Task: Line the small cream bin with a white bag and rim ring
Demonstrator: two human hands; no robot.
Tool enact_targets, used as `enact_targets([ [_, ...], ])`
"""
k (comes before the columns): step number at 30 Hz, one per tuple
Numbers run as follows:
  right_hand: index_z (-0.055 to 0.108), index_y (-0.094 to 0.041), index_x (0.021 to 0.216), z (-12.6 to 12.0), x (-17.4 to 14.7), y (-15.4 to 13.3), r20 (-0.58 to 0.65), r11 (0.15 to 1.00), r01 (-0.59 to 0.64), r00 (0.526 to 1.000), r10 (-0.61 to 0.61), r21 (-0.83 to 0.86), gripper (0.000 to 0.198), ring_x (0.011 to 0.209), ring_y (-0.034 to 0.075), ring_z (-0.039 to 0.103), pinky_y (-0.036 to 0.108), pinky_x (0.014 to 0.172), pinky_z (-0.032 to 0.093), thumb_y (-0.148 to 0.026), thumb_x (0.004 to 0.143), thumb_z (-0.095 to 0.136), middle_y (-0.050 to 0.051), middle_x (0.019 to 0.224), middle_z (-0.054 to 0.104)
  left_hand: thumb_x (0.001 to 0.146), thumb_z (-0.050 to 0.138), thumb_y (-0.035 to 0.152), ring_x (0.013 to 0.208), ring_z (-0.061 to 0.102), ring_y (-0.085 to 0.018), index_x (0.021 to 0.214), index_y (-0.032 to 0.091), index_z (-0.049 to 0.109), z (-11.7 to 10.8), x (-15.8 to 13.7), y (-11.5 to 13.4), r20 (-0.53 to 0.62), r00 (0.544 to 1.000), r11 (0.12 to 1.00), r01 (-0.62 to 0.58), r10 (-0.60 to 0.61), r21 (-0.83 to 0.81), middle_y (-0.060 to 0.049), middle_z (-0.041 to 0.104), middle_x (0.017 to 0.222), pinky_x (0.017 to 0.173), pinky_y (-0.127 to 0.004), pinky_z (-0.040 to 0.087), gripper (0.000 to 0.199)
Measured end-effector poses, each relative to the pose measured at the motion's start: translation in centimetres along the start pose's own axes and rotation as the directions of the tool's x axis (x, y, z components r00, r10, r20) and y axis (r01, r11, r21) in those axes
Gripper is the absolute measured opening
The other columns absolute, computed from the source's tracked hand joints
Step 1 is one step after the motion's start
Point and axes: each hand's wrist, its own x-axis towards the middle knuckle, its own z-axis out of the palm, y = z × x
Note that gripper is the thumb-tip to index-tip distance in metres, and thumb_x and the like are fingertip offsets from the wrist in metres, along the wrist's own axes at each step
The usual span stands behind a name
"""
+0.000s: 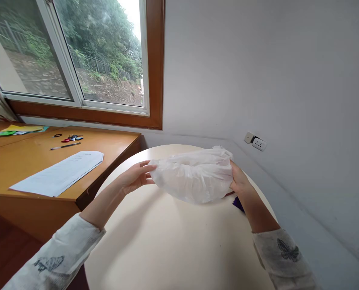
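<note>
A thin white plastic bag (194, 177) is stretched sideways between my two hands above the round cream table (179, 237). Its top is gathered in folds, and its lower part bulges toward me. My left hand (139, 176) pinches the bag's left end between thumb and fingertips, the other fingers spread below. At the opposite end my right hand (238, 177) grips the bag's edge, its fingertips partly hidden by the plastic. Beside my right wrist lies a dark purple item (238, 203), and a small brown edge shows under the bag. What these two are I cannot tell.
A wooden desk (113, 141) on the left bears white paper sheets (61, 173), a pen (65, 146), a small cluster of red and blue items (72, 138) and coloured papers (24, 129). Behind stand a window (101, 56) and a white wall (258, 72) with a socket (259, 143).
</note>
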Motion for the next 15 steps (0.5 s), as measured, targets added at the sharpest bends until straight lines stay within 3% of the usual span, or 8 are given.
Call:
enact_targets([
  [3, 0.061, -0.024, 0.093, -0.3, -0.3, 0.4, 0.039, 0.999, -0.006, 0.999, 0.007, -0.032, 0.029, 0.093, 0.023, 0.061, 0.035, 0.076, 0.050, -0.042, 0.070, 0.061, 0.004, 0.093, 0.068, 0.062, 0.065, 0.006, 0.070, 0.060, -0.012, 0.096, 0.019, 0.057, -0.1, 0.8, -1.2, -0.067, 0.994, 0.995, -0.086, 0.089, 0.043, -0.002, 0.062, 0.085, 0.062, -0.022, 0.052, 0.037],
  [8, 0.062, -0.028, 0.093, -2.9, -0.5, 1.3, 0.015, 0.996, 0.088, 0.996, -0.087, -0.016, 0.027, 0.102, 0.021, 0.058, 0.035, 0.083, 0.048, -0.043, 0.072, 0.059, 0.001, 0.101, 0.067, 0.056, 0.057, 0.000, 0.059, 0.055, -0.008, 0.108, 0.027, 0.052, -2.1, 0.7, -2.6, -0.103, 0.984, 0.985, -0.154, 0.145, -0.080, 0.003, 0.059, 0.081, 0.050, -0.017, 0.045, 0.058],
  [11, 0.062, -0.029, 0.090, -4.9, -0.1, 2.3, -0.056, 0.994, 0.101, 0.993, -0.103, -0.035, 0.026, 0.102, 0.022, 0.057, 0.035, 0.082, 0.048, -0.048, 0.073, 0.056, 0.001, 0.100, 0.067, 0.057, 0.056, 0.001, 0.056, 0.053, -0.007, 0.114, 0.029, 0.049, -3.8, 0.5, -3.8, -0.107, 0.987, 0.986, -0.134, 0.123, -0.104, 0.003, 0.058, 0.078, 0.050, -0.016, 0.043, 0.064],
  [15, 0.061, -0.024, 0.090, -6.0, 0.7, 4.4, -0.094, 0.984, -0.068, 0.994, 0.053, -0.163, 0.034, 0.087, 0.024, 0.063, 0.034, 0.067, 0.051, -0.052, 0.071, 0.055, 0.004, 0.088, 0.069, 0.058, 0.054, 0.003, 0.055, 0.052, -0.008, 0.113, 0.025, 0.049, -5.5, 1.0, -6.1, -0.105, 0.994, 1.000, 0.012, -0.013, -0.010, 0.003, 0.058, 0.071, 0.053, -0.019, 0.043, 0.060],
])
